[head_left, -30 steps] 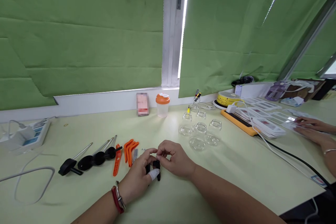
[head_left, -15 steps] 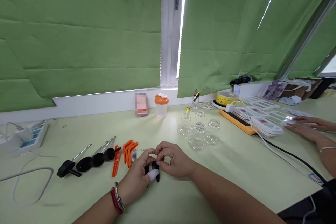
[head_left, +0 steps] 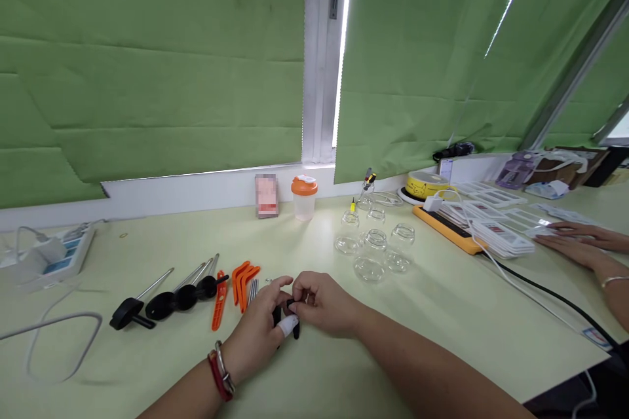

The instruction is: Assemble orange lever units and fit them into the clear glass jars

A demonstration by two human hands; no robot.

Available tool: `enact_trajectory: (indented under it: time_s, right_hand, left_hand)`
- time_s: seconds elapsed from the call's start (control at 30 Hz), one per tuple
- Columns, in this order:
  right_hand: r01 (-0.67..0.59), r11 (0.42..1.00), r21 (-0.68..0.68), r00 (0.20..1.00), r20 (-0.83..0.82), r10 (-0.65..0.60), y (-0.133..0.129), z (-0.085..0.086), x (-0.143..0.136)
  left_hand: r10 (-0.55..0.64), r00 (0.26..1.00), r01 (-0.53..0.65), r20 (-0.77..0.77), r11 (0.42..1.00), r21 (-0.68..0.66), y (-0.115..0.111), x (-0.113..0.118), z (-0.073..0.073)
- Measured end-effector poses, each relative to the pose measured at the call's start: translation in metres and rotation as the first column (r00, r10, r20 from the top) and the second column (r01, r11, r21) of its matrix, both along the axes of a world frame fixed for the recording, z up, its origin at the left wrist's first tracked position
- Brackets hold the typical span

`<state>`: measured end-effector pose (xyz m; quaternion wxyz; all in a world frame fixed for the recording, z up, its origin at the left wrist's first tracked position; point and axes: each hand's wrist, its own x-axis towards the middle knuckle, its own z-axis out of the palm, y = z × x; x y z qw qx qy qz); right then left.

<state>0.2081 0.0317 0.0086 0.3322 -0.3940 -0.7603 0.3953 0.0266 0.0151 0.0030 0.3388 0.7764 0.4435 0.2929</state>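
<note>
My left hand (head_left: 262, 329), its thumb wrapped in white, is closed round a small black part (head_left: 296, 330) above the front of the table. The fingers of my right hand (head_left: 322, 301) pinch at the top of the same part, and whatever lies between those fingertips is hidden. To the left of my hands lie several metal rods (head_left: 253, 291), bent orange pieces (head_left: 242, 281) and a straight orange piece with holes (head_left: 219, 301). Further left are black round parts with metal rods (head_left: 185, 297) and a black part with a side handle (head_left: 128, 313).
Several clear glass jars (head_left: 371, 258) stand to the right, near an orange power strip (head_left: 447, 229) and stacked white frames (head_left: 501, 236). A cup with an orange lid (head_left: 304, 198) is at the back. Another person's hands (head_left: 574, 242) rest at far right. A white cable (head_left: 93, 334) loops at left.
My right fingers have curled in closer and lower onto the top of the black part. My left hand keeps its hold, and the view has shifted slightly.
</note>
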Motion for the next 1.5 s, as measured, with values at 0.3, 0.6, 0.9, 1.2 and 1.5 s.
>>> enact_trajectory:
  time_s: [0.3, 0.6, 0.9, 1.2, 1.5]
  right_hand:
    - [0.041, 0.982, -0.186, 0.997, -0.063, -0.053, 0.01, -0.018, -0.002]
    - [0.159, 0.982, -0.098, 0.984, 0.091, -0.151, 0.012, -0.021, -0.009]
    - [0.204, 0.979, -0.006, 0.966, 0.165, -0.2, 0.006, -0.016, -0.014]
    - [0.191, 0.974, 0.125, 0.945, 0.246, -0.217, 0.006, -0.013, -0.011]
    - [-0.169, 0.871, 0.462, 0.89, 0.451, -0.067, -0.018, 0.002, -0.021]
  left_hand:
    - [0.024, 0.961, 0.036, -0.276, 0.977, 0.211, 0.003, -0.013, 0.014]
    - [0.021, 0.675, 0.202, -0.737, 0.956, 0.212, 0.001, -0.036, 0.049]
    - [-0.023, 0.694, 0.214, -0.72, 0.961, 0.176, -0.002, -0.031, 0.037]
    - [-0.067, 0.784, 0.189, -0.617, 0.973, 0.135, -0.004, -0.024, 0.032]
    - [-0.04, 0.879, 0.157, -0.475, 0.966, 0.208, 0.011, -0.046, 0.034]
